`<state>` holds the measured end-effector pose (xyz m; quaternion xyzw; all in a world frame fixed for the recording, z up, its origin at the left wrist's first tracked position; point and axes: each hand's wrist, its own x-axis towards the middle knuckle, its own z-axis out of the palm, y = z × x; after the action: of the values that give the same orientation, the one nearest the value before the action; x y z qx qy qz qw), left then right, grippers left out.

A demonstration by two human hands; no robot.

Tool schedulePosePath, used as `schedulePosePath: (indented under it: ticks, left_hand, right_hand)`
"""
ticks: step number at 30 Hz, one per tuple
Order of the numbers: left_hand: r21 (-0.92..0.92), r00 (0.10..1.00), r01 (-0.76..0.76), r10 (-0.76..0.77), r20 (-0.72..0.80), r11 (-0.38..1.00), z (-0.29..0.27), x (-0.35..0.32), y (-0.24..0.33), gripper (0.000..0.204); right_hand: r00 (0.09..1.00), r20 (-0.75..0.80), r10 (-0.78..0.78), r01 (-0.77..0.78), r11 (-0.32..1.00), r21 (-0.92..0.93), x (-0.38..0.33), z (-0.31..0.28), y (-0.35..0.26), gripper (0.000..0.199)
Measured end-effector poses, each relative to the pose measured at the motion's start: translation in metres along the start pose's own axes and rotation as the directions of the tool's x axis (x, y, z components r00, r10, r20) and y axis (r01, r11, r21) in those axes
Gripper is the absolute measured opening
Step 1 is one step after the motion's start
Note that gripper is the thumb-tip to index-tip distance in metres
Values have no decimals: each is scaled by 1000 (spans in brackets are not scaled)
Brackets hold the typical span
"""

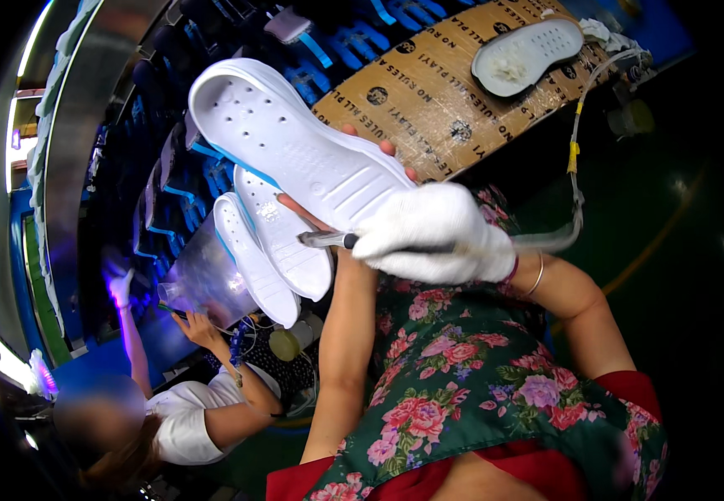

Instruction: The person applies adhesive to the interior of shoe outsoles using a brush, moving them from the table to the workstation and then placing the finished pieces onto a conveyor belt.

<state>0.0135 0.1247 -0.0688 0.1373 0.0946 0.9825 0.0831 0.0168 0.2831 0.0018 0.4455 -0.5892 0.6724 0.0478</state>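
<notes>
A white shoe sole [295, 159] with small holes toward one end lies across my left hand [305, 212]. The left thumb shows along one edge and fingertips along the other; the palm is hidden underneath. My right hand [437, 234], in a white knitted glove, is closed around a thin dark-handled brush [326, 239]. The brush's greyish tip points left, close to the near edge of the sole. Just beyond my left wrist, two more white soles, one [282, 238] and another [253, 259], lie side by side.
On a cardboard-covered surface [428, 100] at the back rests a white sole [529, 54] with whitish material on it. A hose [576, 159] hangs at the right. Blue-and-dark racks [211, 175] stand on the left, where a co-worker [203, 417] in white has both arms extended.
</notes>
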Motion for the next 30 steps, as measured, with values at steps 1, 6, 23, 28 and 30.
schedulePosePath:
  ticks: [1,6,23,28,30]
  left_hand:
    - [-40,997,-74,73,-38,996,10,3,-2,116]
    - [41,984,103,-108,141,994,3,15,10,117]
    - [131,926,354,-367,90,926,20,32,43,121]
    - [188,884,440,-461,83,878,29,35,50,124]
    - [173,874,471,-484,42,865,32,35,50,121]
  right_hand:
    - [999,-44,15,-16,1000,-20,1,-4,3,18]
    - [993,20,-114,114,940,-322,-15,0,1,22]
    - [982,183,-49,94,965,-245,-27,-5,-3,21]
    - [987,148,62,-26,972,-232,-4,-19,-23,20]
    - [989,147,-8,56,944,-325,-7,-15,-11,24]
